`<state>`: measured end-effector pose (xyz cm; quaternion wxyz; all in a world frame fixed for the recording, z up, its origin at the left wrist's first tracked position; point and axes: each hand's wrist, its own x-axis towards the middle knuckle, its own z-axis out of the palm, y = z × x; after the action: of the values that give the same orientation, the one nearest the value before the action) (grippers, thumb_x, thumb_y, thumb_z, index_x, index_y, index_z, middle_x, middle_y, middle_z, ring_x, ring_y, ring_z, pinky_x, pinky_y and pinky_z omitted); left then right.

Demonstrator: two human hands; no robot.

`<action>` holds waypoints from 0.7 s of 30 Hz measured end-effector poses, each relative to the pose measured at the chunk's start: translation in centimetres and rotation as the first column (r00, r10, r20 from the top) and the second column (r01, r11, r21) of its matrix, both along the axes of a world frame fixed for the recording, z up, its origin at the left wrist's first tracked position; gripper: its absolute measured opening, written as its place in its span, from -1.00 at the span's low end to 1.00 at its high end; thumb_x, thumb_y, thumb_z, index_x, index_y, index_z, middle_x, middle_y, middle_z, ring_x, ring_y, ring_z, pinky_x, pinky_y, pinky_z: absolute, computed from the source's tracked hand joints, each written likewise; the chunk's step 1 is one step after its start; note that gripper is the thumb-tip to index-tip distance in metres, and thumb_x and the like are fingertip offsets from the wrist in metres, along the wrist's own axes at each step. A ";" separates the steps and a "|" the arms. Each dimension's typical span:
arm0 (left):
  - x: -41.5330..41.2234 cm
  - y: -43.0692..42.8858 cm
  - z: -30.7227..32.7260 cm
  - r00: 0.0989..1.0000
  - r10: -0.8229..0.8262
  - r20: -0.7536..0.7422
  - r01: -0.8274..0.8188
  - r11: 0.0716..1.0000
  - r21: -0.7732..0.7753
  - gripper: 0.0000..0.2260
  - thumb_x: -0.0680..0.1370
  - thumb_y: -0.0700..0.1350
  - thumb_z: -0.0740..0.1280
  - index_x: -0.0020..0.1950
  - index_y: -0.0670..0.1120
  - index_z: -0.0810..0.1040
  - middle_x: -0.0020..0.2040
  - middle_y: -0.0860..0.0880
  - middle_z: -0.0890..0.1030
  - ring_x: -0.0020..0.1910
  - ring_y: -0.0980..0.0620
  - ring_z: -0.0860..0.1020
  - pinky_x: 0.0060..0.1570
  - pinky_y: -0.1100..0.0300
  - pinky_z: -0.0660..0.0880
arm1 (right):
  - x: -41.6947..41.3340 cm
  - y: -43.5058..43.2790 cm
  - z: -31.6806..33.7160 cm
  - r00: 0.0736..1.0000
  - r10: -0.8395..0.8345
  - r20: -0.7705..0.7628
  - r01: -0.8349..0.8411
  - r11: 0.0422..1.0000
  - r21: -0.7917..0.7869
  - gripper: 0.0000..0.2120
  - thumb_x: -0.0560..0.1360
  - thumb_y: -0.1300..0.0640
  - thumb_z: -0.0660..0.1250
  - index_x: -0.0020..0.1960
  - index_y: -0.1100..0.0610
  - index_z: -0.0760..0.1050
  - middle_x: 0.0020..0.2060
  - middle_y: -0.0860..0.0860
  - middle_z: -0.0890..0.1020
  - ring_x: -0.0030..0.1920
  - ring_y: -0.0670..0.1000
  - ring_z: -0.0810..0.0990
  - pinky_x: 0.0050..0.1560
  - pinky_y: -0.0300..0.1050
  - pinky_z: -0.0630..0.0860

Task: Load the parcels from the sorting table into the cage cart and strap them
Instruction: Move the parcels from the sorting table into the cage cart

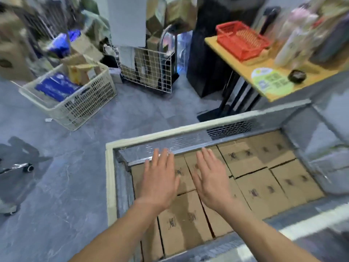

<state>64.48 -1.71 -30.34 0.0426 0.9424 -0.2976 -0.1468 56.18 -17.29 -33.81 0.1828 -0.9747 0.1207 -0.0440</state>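
A grey floor is seen across most of the view. On it, at the lower right, the cage cart is viewed from above; its top edge is padded in cream and its far wall is made of metal mesh. The bottom of the cart is filled by the parcels, plain brown cardboard boxes laid flat, side by side in close rows, with dark marks printed on their tops. No strap is seen over them.

A yellow table is set beyond the cart at the upper right. A red crate, some blurred bottles, a round green sticker and a small dark round object are carried on it. A cream plastic basket, packed with blue and brown packets, is placed on the floor at the left. A white wire trolley with boxes inside is parked just behind it.

Both bare arms are stretched forward over the cart. The left hand and the right hand are held palm down, side by side, over the parcels at the far left corner. The fingers of both are kept straight and slightly apart, and nothing is gripped. Whether the parcels are touched by the palms cannot be told.
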 end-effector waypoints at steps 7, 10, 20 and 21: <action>-0.2 -5.9 15.6 0.894 -0.206 0.397 0.349 0.877 -0.331 -0.39 0.55 0.17 0.17 0.46 -0.22 0.37 0.47 -0.20 0.39 0.47 -0.27 0.31 0.31 -0.25 0.37 | -5.5 -5.3 18.7 0.924 -0.212 0.318 0.268 0.953 -0.141 -0.38 0.62 -0.10 0.10 0.57 0.23 0.21 0.54 0.15 0.27 0.57 0.14 0.18 0.49 0.15 0.26; -2.5 -9.1 21.8 0.838 -0.232 0.493 0.463 0.782 -0.418 -0.37 0.53 0.18 0.10 0.43 -0.24 0.42 0.43 -0.21 0.43 0.44 -0.26 0.36 0.26 -0.25 0.40 | -9.3 -7.1 24.9 0.861 -0.277 0.426 0.389 0.899 -0.201 -0.37 0.60 -0.11 0.12 0.55 0.25 0.24 0.54 0.15 0.28 0.56 0.15 0.21 0.48 0.15 0.27; -16.2 -18.4 36.4 0.657 -0.323 0.681 0.730 0.497 -0.469 -0.35 0.55 0.20 0.11 0.47 -0.24 0.36 0.47 -0.23 0.37 0.50 -0.26 0.26 0.36 -0.23 0.34 | -26.1 -12.1 38.3 0.668 -0.359 0.652 0.661 0.687 -0.300 -0.35 0.58 -0.12 0.14 0.53 0.27 0.26 0.52 0.20 0.30 0.54 0.18 0.24 0.44 0.24 0.31; -17.9 -19.3 37.5 0.638 -0.326 0.697 0.749 0.471 -0.466 -0.35 0.55 0.19 0.12 0.46 -0.24 0.38 0.46 -0.24 0.39 0.48 -0.27 0.29 0.34 -0.24 0.35 | -28.0 -12.6 39.2 0.651 -0.365 0.665 0.682 0.667 -0.302 -0.34 0.57 -0.12 0.14 0.53 0.27 0.26 0.52 0.20 0.30 0.54 0.18 0.23 0.44 0.24 0.31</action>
<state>46.58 -21.00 7.16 0.2782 0.6920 -0.6228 0.2363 28.16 -29.90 5.36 -0.0880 -0.8453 0.3342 -0.4075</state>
